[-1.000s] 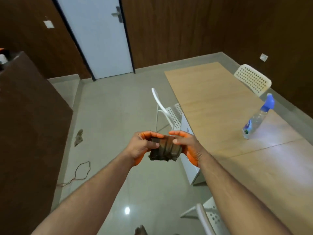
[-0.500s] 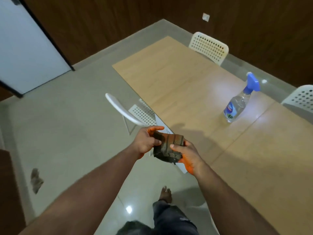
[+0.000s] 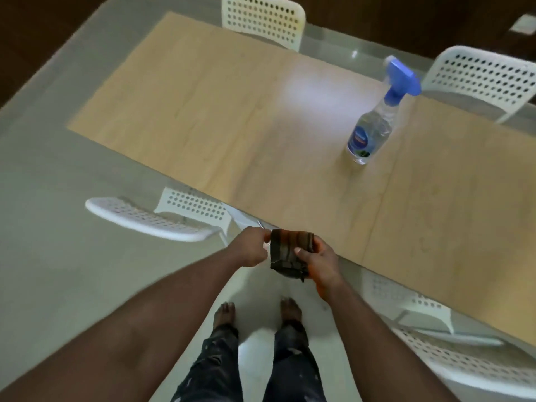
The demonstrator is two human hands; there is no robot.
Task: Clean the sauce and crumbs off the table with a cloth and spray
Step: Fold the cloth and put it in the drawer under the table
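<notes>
Here, both hands are gripping the folded cloth at the surface's near edge: right hand clasping it, left hand pinching its side. Farther off, the spray bottle is standing upright, untouched; spraying and wiping appear still ahead.

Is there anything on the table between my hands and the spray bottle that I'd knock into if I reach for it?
Nothing visible. The spray bottle stands alone on the table, and the bare wood between it and the near edge holds no object. Both hands are busy, though: the right hand holds the folded cloth and the left hand is at its edge.
</notes>
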